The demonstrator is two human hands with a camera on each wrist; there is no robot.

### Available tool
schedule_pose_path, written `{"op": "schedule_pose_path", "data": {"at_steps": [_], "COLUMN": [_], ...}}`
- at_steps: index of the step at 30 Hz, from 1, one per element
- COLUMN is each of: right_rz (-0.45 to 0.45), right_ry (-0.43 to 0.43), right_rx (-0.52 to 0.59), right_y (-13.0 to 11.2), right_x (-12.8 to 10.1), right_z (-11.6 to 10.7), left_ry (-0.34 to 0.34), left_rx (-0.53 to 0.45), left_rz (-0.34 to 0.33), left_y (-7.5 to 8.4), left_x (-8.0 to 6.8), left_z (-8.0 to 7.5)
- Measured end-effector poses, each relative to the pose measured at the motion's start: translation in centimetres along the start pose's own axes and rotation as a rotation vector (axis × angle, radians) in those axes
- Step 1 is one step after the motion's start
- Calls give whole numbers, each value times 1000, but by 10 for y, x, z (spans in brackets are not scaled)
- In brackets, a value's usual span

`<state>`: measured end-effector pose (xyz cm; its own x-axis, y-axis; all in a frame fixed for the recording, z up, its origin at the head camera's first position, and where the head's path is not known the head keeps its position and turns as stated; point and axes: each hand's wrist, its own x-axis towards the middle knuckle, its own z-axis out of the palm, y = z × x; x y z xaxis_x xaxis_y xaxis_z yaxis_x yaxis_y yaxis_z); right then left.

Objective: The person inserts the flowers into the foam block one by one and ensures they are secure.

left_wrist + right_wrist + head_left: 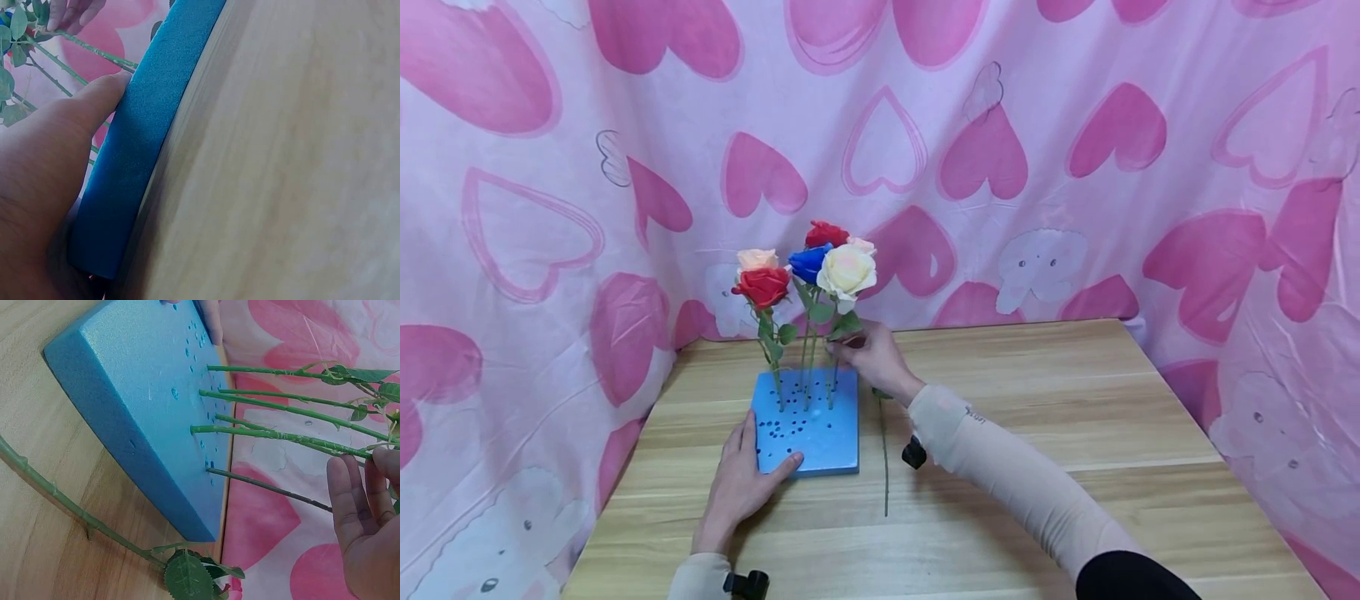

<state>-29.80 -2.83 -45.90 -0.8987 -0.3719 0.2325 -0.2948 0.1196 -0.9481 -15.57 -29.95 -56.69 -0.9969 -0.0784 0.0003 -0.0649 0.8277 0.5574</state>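
Note:
My left hand (pixel 741 479) holds the front left corner of a blue foam board (pixel 820 450), thumb over the front edge and fingers along the left side. With thumb and fingertips, my right hand (pixel 880 358) pinches the green stem (pixel 281 435) of the cream rose (pixel 847 271) below its bloom. That stem's lower end stands in the board. Around it stand a blue rose (pixel 809 263), a red rose (pixel 826 234) behind and a pale pink rose (pixel 862 245). Another red rose (pixel 763 287) and a peach rose (pixel 757 259) rise at the left.
Right of the board, a loose flower stem (pixel 885 467) with leaves (pixel 189 575) lies on the wooden table (pixel 1037 433); my right arm partly covers it. Many small holes dot the board's top. A pink heart-patterned curtain (pixel 1052 67) hangs behind the table and at both sides.

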Motion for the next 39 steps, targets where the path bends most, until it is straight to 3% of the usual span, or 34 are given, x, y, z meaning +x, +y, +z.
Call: {"op": "schedule_pose_path", "data": {"at_steps": [7,14,21,27,39], "right_rz": [-17,8,-32,64,60], "right_ry": [-2,-14,-19,-9,-35], "right_rx": [26,35,37,-77,-22], "right_y": [0,3,9,14,18], "right_x": [-3,-6,-6,-10,-9], "right_z": [1,0,-2,-3,-5], "left_ry": [26,-2,4,-1,-2], "left_rx": [-1,1,-2,9,10], "left_rz": [19,-1,15,2,-4], "left_y": [1,1,0,-1,-1], "left_x": [-1,-1,-1,-2,0], "left_z": [2,1,3,6,2]}}
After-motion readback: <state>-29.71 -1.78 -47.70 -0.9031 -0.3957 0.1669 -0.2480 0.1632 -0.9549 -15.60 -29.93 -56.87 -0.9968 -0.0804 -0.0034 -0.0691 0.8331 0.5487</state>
